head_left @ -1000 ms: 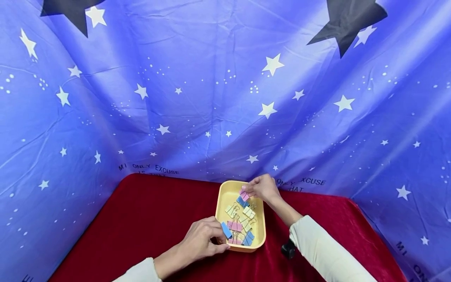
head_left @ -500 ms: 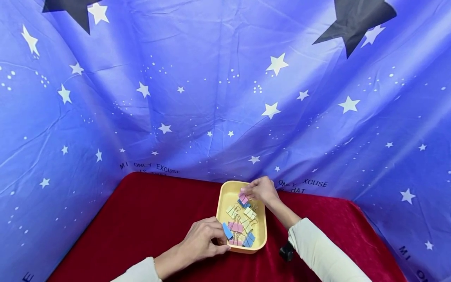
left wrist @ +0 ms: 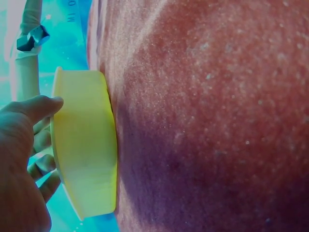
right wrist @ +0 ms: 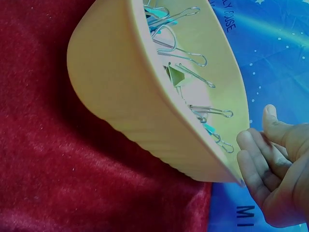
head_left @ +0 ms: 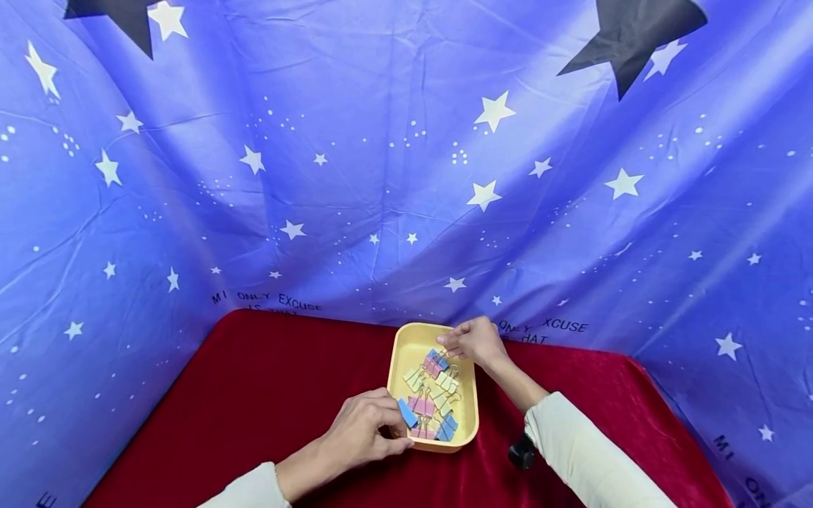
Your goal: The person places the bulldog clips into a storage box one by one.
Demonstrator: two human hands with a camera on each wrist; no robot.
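A yellow plastic tray (head_left: 466,434) holds several binder clips in blue, pink and pale yellow. At its near left corner my left hand (head_left: 371,427) grips the rim; the left wrist view shows the thumb on the outer side and the other fingers over the edge. A blue binder clip (head_left: 408,413) lies just inside, beside those fingers. My right hand (right wrist: 285,164) hovers at the far right rim, its fingers loosely bent with nothing between them. Just below its fingertips a pink binder clip (head_left: 435,366) lies against a blue binder clip (head_left: 438,356).
Red velvety cloth (head_left: 267,395) covers the table under the tray. A blue star-printed curtain (head_left: 356,212) hangs close behind the table and along both sides. A small black object (head_left: 522,451) sits by the right sleeve (head_left: 584,444).
The pink binder clip was at my right fingertips; now it lies lower in the tray, released, with the blue one showing behind it. My left hand stays on the rim.
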